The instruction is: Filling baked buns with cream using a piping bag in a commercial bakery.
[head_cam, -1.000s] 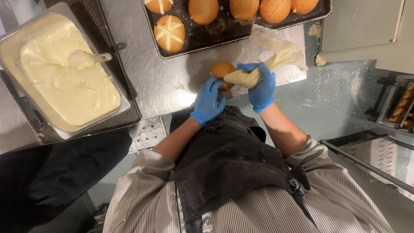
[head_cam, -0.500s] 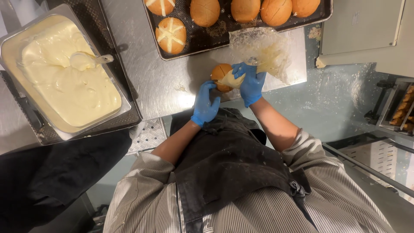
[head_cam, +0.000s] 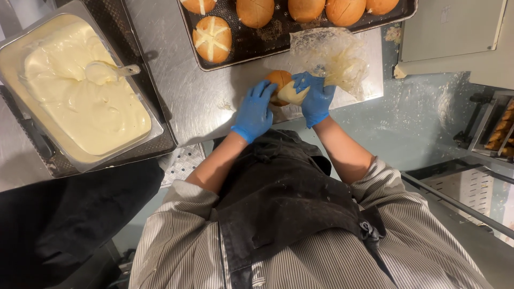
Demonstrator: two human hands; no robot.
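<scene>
Counter (head_cam: 214,107): steel; all the work items are carried on it.
Cream pan (head_cam: 16,48): nearly full, with a scoop (head_cam: 107,70) resting in it.
Baking tray (head_cam: 257,45): one cross-cut bun (head_cam: 212,38) is shown filled with cream; four appear unfilled.
Piping bag (head_cam: 332,59): gripped by the right hand (head_cam: 316,96), its tip pressed to the bun.
Bun in work (head_cam: 278,80): steadied on the counter by the open left hand (head_cam: 254,112); filling is judged under way.

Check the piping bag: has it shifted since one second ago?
Yes. The piping bag has swung up toward the baking tray; its loose end now touches the tray edge, gripped by the right hand.
</scene>
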